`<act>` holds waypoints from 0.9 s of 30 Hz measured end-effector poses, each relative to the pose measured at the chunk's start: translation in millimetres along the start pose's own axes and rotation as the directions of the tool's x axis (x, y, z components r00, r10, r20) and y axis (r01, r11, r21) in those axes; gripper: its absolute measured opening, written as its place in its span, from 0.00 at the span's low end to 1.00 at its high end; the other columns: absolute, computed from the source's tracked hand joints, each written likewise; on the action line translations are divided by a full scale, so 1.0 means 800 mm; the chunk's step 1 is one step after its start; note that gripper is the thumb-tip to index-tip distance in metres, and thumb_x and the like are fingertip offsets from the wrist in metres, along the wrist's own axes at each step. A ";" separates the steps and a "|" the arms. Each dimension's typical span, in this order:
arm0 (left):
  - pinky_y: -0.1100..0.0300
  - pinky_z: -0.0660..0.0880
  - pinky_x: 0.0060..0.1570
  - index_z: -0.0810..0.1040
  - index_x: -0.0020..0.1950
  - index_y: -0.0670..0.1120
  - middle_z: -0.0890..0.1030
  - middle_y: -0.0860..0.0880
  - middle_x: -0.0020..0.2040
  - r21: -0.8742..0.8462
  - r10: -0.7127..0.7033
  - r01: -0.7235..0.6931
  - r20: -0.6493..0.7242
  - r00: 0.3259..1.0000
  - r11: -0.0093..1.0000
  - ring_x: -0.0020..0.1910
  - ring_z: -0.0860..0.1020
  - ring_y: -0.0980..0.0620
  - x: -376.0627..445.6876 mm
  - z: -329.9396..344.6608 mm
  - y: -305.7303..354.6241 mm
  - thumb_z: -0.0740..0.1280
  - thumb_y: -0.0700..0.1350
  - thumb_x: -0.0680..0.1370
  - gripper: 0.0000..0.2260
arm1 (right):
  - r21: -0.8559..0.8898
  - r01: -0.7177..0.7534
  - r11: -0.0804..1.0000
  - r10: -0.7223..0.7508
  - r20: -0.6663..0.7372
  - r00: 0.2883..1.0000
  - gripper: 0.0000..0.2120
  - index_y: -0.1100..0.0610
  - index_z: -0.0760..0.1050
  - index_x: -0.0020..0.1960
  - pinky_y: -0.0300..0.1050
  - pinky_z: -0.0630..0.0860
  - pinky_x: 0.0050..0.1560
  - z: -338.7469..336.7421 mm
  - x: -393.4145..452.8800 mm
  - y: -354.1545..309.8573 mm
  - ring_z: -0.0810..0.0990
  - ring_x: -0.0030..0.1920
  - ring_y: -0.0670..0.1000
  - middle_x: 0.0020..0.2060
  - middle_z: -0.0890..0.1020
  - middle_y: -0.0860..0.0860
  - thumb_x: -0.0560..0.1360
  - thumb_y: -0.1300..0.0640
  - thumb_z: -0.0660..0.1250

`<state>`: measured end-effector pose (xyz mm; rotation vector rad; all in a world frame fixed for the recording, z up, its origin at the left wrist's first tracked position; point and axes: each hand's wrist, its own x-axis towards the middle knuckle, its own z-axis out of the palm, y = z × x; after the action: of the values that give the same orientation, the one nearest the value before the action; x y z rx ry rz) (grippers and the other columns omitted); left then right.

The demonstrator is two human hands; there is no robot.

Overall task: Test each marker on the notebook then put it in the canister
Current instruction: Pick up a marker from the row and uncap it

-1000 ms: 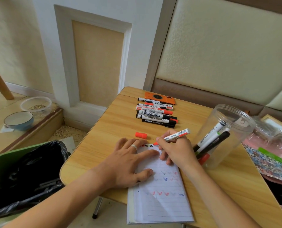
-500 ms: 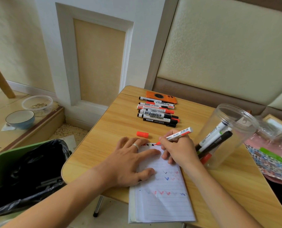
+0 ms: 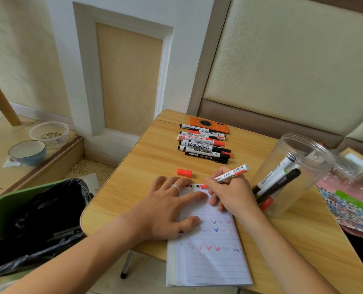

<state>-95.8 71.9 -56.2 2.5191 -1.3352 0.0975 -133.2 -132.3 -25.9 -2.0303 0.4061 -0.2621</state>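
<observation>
A lined notebook (image 3: 212, 264) lies open at the table's near edge, with red and blue check marks on its page. My left hand (image 3: 168, 206) lies flat on the page, fingers spread, holding it down. My right hand (image 3: 229, 192) grips a red whiteboard marker (image 3: 232, 173) with its tip on the top of the page. Its red cap (image 3: 184, 172) lies on the table just beyond my left hand. A clear plastic canister (image 3: 291, 175) stands to the right with several markers in it. Several more markers (image 3: 204, 145) lie in a row further back.
An orange phone (image 3: 208, 123) lies behind the marker row. A green bin with a black bag (image 3: 34, 219) stands left of the wooden table (image 3: 146, 164). A pink patterned pouch (image 3: 346, 200) sits at the right edge. Bowls (image 3: 26, 152) rest on the floor at left.
My right hand has shifted the marker tip slightly along the top of the page, adding red marks. My left hand has stayed flat on the notebook.
</observation>
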 end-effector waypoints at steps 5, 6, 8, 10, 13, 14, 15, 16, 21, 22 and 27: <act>0.43 0.50 0.75 0.58 0.76 0.66 0.61 0.49 0.78 0.002 0.006 -0.006 -0.006 1.000 1.000 0.77 0.54 0.51 0.000 0.000 0.000 0.50 0.69 0.79 0.26 | -0.010 0.021 1.000 -0.021 -0.002 1.000 0.08 0.54 0.77 0.42 0.40 0.70 0.23 0.001 0.000 -0.003 0.80 0.27 0.57 0.31 0.84 0.56 0.78 0.54 0.72; 0.43 0.50 0.75 0.58 0.76 0.66 0.61 0.49 0.78 0.003 0.005 -0.005 -0.003 1.000 1.000 0.77 0.54 0.51 0.000 0.000 0.000 0.50 0.69 0.79 0.26 | -0.017 0.025 1.000 -0.025 0.002 1.000 0.08 0.54 0.77 0.43 0.40 0.70 0.23 0.001 -0.001 -0.004 0.80 0.27 0.56 0.31 0.84 0.56 0.79 0.54 0.72; 0.43 0.50 0.75 0.57 0.77 0.66 0.60 0.49 0.78 0.005 0.004 -0.004 -0.004 1.000 1.000 0.77 0.54 0.51 0.000 0.000 0.000 0.50 0.69 0.79 0.26 | -0.035 0.025 0.999 -0.025 0.012 1.000 0.08 0.55 0.78 0.43 0.38 0.70 0.23 0.001 -0.001 -0.005 0.81 0.26 0.53 0.32 0.85 0.55 0.79 0.54 0.72; 0.44 0.49 0.75 0.57 0.77 0.66 0.60 0.49 0.78 0.010 0.007 -0.006 -0.005 1.000 1.000 0.77 0.54 0.51 0.000 0.001 0.000 0.51 0.69 0.80 0.25 | -0.040 0.023 0.999 -0.022 0.017 1.000 0.08 0.56 0.78 0.44 0.39 0.71 0.23 0.000 -0.002 -0.005 0.81 0.26 0.52 0.32 0.85 0.55 0.79 0.54 0.72; 0.44 0.49 0.75 0.57 0.77 0.66 0.60 0.49 0.78 0.010 0.010 -0.010 -0.005 1.000 1.000 0.77 0.53 0.51 -0.001 0.001 0.000 0.51 0.68 0.80 0.26 | -0.022 0.014 1.000 -0.014 0.003 1.000 0.07 0.56 0.77 0.43 0.42 0.73 0.25 -0.001 0.000 -0.002 0.83 0.30 0.61 0.32 0.84 0.56 0.77 0.56 0.72; 0.44 0.50 0.75 0.57 0.77 0.66 0.60 0.49 0.78 0.011 0.011 -0.011 -0.007 1.000 1.000 0.77 0.53 0.51 0.000 0.001 0.000 0.50 0.69 0.80 0.26 | -0.014 0.011 1.000 -0.011 -0.003 1.000 0.07 0.57 0.77 0.43 0.44 0.74 0.26 -0.002 0.000 -0.001 0.83 0.31 0.65 0.31 0.84 0.57 0.77 0.56 0.72; 0.44 0.50 0.75 0.57 0.77 0.66 0.60 0.49 0.78 0.011 0.011 -0.011 -0.009 1.000 1.000 0.77 0.54 0.51 0.000 0.000 0.000 0.50 0.69 0.80 0.26 | -0.011 0.008 1.000 -0.008 -0.007 1.000 0.06 0.57 0.77 0.43 0.45 0.74 0.27 -0.002 0.000 0.000 0.83 0.33 0.67 0.31 0.84 0.57 0.76 0.57 0.72; 0.43 0.50 0.75 0.57 0.77 0.66 0.60 0.49 0.78 0.012 0.010 -0.009 -0.007 1.000 1.000 0.77 0.54 0.51 0.000 0.001 -0.001 0.50 0.69 0.80 0.26 | -0.010 0.007 1.000 -0.007 -0.010 1.000 0.06 0.56 0.77 0.42 0.46 0.75 0.28 -0.002 0.000 0.000 0.84 0.34 0.68 0.31 0.84 0.57 0.76 0.57 0.72; 0.43 0.50 0.75 0.57 0.77 0.66 0.60 0.48 0.78 0.001 0.009 -0.009 -0.003 1.000 1.000 0.77 0.54 0.51 0.000 0.001 0.000 0.50 0.69 0.80 0.25 | -0.014 0.014 1.000 -0.014 -0.033 0.999 0.07 0.54 0.77 0.42 0.45 0.74 0.27 0.000 0.001 -0.002 0.83 0.34 0.70 0.30 0.84 0.56 0.77 0.55 0.72; 0.43 0.50 0.75 0.57 0.77 0.66 0.60 0.48 0.78 0.004 0.010 -0.010 -0.004 1.000 1.000 0.77 0.54 0.51 0.001 0.001 0.000 0.51 0.69 0.80 0.25 | -0.020 0.014 1.000 -0.014 -0.033 0.999 0.07 0.54 0.77 0.42 0.45 0.74 0.27 0.000 0.001 -0.002 0.83 0.34 0.69 0.30 0.84 0.56 0.77 0.55 0.72; 0.44 0.49 0.75 0.57 0.77 0.66 0.60 0.49 0.78 0.005 0.015 -0.015 -0.006 1.000 1.000 0.78 0.53 0.52 0.000 0.001 -0.001 0.50 0.69 0.80 0.26 | -0.039 0.015 0.999 -0.015 0.002 1.000 0.07 0.55 0.77 0.43 0.43 0.74 0.26 0.000 -0.003 -0.005 0.83 0.30 0.63 0.32 0.85 0.55 0.78 0.55 0.72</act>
<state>-95.5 72.0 -57.0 2.5114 -1.3536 0.1115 -134.7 -129.8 -22.3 -2.0721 0.3979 -0.2641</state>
